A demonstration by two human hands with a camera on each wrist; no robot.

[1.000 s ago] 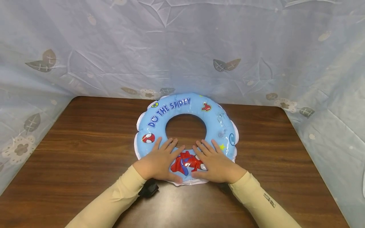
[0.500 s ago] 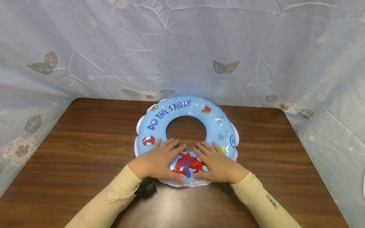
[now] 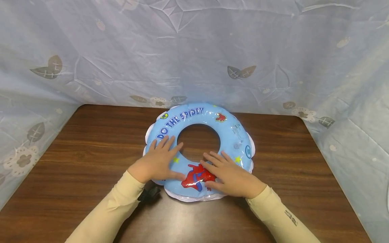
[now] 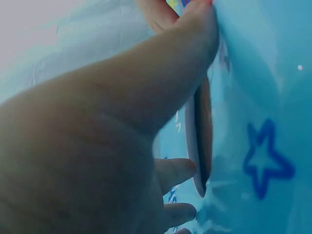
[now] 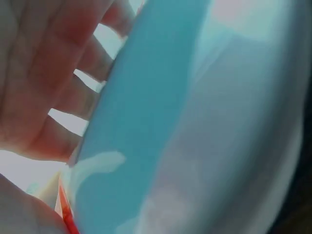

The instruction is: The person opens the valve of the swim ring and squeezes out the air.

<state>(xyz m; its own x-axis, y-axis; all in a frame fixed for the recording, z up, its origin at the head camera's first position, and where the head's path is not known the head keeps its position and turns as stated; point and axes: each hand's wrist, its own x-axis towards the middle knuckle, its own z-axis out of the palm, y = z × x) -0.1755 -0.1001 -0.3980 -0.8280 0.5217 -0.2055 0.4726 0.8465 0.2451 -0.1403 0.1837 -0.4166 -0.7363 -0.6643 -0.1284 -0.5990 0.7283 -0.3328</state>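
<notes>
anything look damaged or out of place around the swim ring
Nothing much stands out: the swim ring looks inflated and lies on the table, no tear or spill showing, though the left hand and right hand hide parts. The backdrop cloth is creased.

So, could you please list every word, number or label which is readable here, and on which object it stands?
"DO THE SPIDEY": blue lettering on the inflatable ring.
Blue oval badge on the ring: too small to read.
Pale print on the ring: too faint.
Dark mark on the right sleeve: too blurred.
Wrist views: nothing readable.
</notes>
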